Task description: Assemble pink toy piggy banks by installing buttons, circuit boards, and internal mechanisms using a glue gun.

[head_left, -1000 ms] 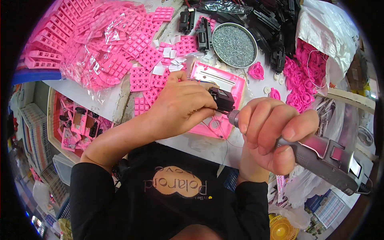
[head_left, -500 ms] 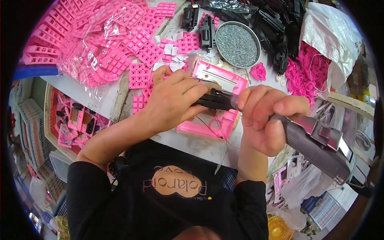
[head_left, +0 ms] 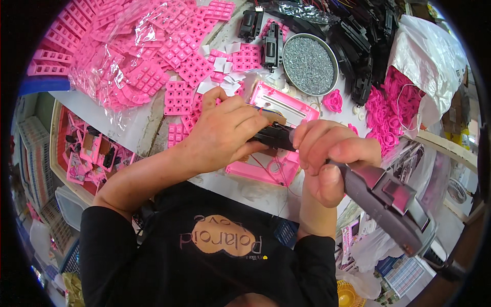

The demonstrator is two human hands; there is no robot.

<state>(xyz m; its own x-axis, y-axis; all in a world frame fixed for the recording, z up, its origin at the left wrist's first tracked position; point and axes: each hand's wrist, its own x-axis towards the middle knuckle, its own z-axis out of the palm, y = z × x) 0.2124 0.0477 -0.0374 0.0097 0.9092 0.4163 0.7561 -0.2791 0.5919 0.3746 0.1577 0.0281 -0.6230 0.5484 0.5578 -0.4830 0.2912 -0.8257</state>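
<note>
My right hand (head_left: 332, 158) is wrapped round a dark grey electric screwdriver (head_left: 381, 204), whose front end points left toward my left hand. A black plastic part (head_left: 276, 136) with thin wires is pinched by my left hand (head_left: 227, 130). The tool's tip meets or nearly meets this part; my fingers hide the exact contact. Under both hands lies a pink plastic housing (head_left: 261, 171), its upper end showing a long slotted strip. Blue, yellow and red wires show beside my left fingertips.
Beyond the housing stands a round tin of small screws (head_left: 310, 64). Pink keypads (head_left: 179, 97) are heaped at the left, black modules (head_left: 272, 46) at the back. A white bag (head_left: 427, 66) spills pink rings at the right. A bin of pink parts (head_left: 87, 153) sits lower left.
The screwdriver and my right hand have shifted slightly left and down, its rear end tipping lower. My left hand keeps its hold on the black part. The whole view has shifted a little.
</note>
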